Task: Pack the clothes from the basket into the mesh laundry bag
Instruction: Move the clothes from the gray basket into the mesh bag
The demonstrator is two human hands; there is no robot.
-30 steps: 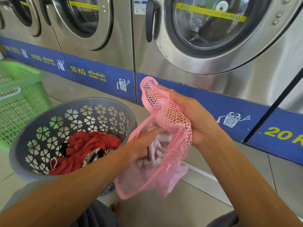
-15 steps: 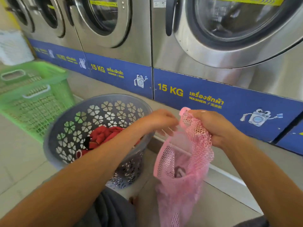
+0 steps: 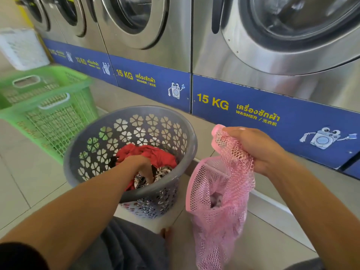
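Left hand (image 3: 139, 162) down in grey basket (image 3: 187, 131), fingers curling into red garment (image 3: 155, 152) atop patterned clothes, likely next item out; right hand (image 3: 255, 149) clenches pink mesh bag (image 3: 220, 191) rim beside basket, mouth hanging open for loading

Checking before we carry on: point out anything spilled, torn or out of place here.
Nothing stands out. The grey basket stands upright with the clothes inside, the left hand reaching in. The right hand holds the pink mesh bag, which looks intact.
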